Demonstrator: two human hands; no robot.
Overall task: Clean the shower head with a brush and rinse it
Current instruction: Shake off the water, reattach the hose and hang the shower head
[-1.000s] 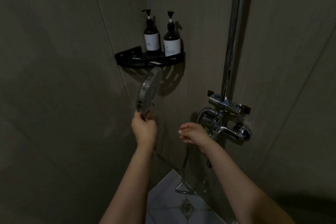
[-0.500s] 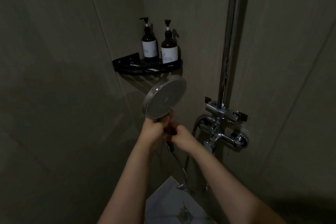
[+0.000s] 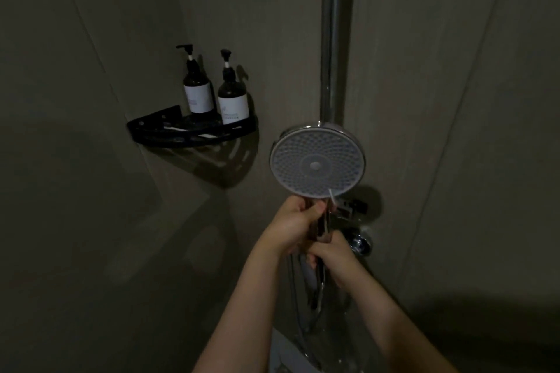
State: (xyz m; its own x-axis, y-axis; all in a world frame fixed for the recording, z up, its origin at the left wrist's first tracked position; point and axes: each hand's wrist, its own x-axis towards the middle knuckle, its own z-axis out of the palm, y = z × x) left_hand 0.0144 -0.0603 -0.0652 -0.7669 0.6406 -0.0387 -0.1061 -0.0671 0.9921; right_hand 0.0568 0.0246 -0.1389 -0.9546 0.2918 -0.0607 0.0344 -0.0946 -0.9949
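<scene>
Chrome shower head (image 3: 317,162) held up face-on, white nozzle disc toward camera, in front of vertical chrome pipe (image 3: 333,39). Left hand (image 3: 295,225) wrapped round handle right under disc. Right hand (image 3: 333,254) just below, fingers curled round thin stick-like thing, looks like small brush (image 3: 330,209), pale tip touching disc's lower edge. Pretty dim in here tbh. Black corner shelf (image 3: 188,132) off to left, two dark pump bottles (image 3: 198,91) on it.
</scene>
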